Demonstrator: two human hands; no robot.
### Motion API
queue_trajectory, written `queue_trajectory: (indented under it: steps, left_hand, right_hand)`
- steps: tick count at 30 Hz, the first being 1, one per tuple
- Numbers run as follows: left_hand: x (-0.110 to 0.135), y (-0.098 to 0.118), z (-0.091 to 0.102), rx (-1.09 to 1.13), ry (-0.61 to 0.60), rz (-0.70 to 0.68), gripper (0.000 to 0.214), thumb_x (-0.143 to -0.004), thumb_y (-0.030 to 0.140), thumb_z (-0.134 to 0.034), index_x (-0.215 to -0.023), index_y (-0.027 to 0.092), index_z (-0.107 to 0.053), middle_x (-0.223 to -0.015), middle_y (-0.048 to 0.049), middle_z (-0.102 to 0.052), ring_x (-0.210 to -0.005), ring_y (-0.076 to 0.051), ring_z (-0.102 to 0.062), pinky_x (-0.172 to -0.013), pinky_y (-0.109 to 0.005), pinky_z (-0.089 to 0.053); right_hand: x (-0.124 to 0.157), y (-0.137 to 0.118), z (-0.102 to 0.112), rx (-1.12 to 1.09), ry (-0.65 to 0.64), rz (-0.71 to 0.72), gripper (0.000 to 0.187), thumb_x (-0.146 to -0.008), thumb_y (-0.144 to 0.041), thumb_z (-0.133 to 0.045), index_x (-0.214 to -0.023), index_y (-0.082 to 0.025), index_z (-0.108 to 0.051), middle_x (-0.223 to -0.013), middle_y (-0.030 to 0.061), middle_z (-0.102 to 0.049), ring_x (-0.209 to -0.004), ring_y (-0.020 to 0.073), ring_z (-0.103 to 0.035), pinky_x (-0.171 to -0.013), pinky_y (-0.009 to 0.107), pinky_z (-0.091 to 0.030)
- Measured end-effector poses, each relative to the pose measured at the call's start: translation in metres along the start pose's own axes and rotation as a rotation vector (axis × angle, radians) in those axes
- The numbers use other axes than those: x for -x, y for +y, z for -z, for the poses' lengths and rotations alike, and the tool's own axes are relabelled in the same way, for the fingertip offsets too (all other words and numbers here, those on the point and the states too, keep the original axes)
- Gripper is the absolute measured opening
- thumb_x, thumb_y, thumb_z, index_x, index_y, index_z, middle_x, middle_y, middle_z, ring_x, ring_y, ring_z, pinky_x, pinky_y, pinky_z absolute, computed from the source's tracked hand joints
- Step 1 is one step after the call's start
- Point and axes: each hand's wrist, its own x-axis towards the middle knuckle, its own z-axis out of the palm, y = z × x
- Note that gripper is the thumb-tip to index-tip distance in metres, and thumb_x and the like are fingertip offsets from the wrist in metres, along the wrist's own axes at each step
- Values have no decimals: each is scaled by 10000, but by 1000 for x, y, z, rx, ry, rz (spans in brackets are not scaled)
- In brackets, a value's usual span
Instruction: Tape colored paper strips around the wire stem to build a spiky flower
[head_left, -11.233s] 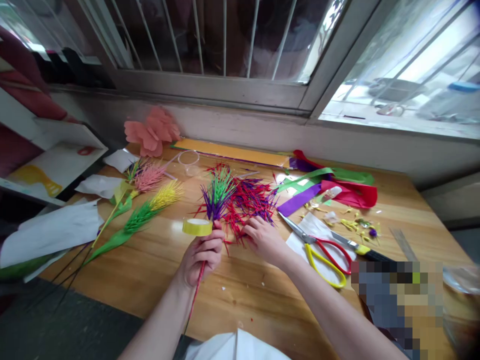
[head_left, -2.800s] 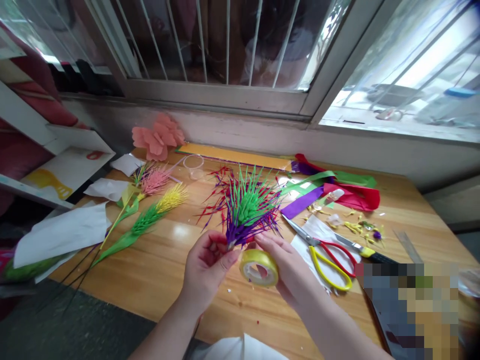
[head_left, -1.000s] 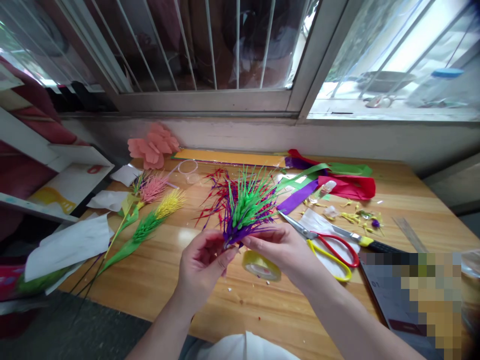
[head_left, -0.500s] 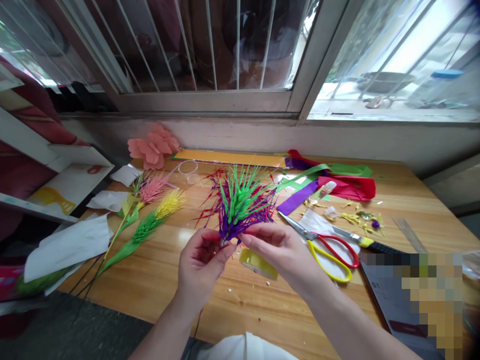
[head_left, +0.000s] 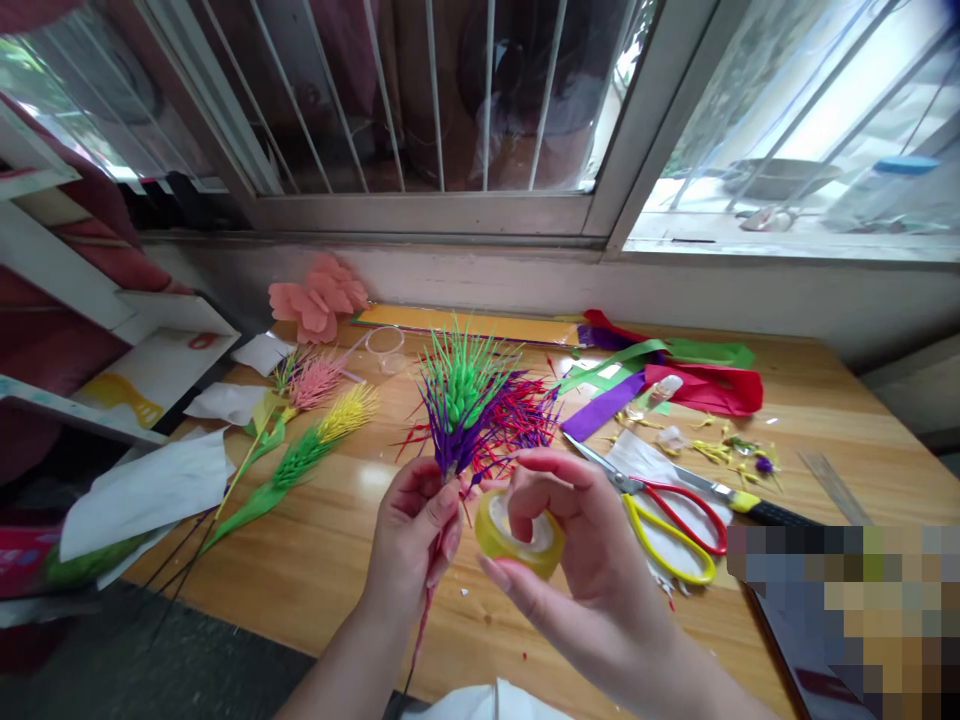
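A handmade paper wheat ear (head_left: pixel 459 395), green on top with purple bristles below, stands upright in front of me. My left hand (head_left: pixel 421 525) pinches its stem just under the purple part, and the thin reddish stem runs down below the fist. To its right, my right hand (head_left: pixel 574 525) has a roll of yellow tape (head_left: pixel 489 530) hooked on a bent finger through its core, the thumb beneath. Whether a strip of tape links the roll to the stem I cannot tell. Behind the ear lie red and purple cut fringes (head_left: pixel 525 408) on the table.
Scissors (head_left: pixel 675 520) and a utility knife (head_left: pixel 757 505) lie to the right, near a dark pixelated object. Paper strips (head_left: pixel 705 385) are at the back right. Finished wheat ears (head_left: pixel 300 460), white paper pieces (head_left: pixel 150 490) and a pink paper flower (head_left: pixel 319 300) are to the left.
My right hand has moved away from the stem, lifting and turning the tape roll so its ring shows. My left hand now grips the stem alone, with the ear shifted slightly left.
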Motion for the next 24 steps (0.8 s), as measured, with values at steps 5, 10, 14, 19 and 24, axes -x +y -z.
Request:
queue_trajectory:
  steps: [5, 10, 14, 19, 24]
  left_hand:
    - [-4, -4, 5, -7, -35, 16, 328, -576, 407, -751, -809, 221, -614, -397, 94, -461, -250, -4, -253, -234, -113, -158]
    - [-2, -3, 2, -14, 29, 35, 313, -576, 425, -746, -727, 190, -604, -377, 84, -464, -254, -15, -292, -242, -121, -184]
    - [2, 0, -2, 12, 17, 57, 302, -608, 438, -723, -692, 172, -609, -315, 96, -388, -235, -12, -258, -247, -120, -184]
    - [3, 1, -5, 90, 16, 30, 266, -609, 377, -742, -659, 169, -585, -333, 100, -390, -253, -4, -270, -275, -114, -213]
    - [3, 1, -8, 114, 1, 68, 276, -629, 377, -727, -660, 159, -561, -374, 94, -427, -255, 2, -265, -261, -106, -187]
  right_hand:
    - [0, 1, -3, 22, 8, 59, 599, -748, -128, -632, -1228, -299, -317, -792, -17, -473, -719, 138, -475, -745, 308, -415]
    - [-1, 4, -8, -22, 49, 73, 574, -747, -131, -640, -1206, -309, -346, -810, -18, -472, -714, 134, -474, -744, 310, -418]
    - [-2, 10, -13, -135, 84, 70, 521, -752, -147, -644, -1171, -305, -379, -807, -14, -471, -743, 137, -470, -724, 298, -428]
    - [-3, 14, -15, -201, 100, 50, 474, -759, -166, -643, -1148, -295, -404, -814, -9, -478, -760, 140, -473, -713, 292, -438]
    - [-5, 14, -12, -26, 112, 225, 480, -732, -105, -639, -1135, -260, -428, -827, 8, -482, -779, 164, -481, -713, 325, -456]
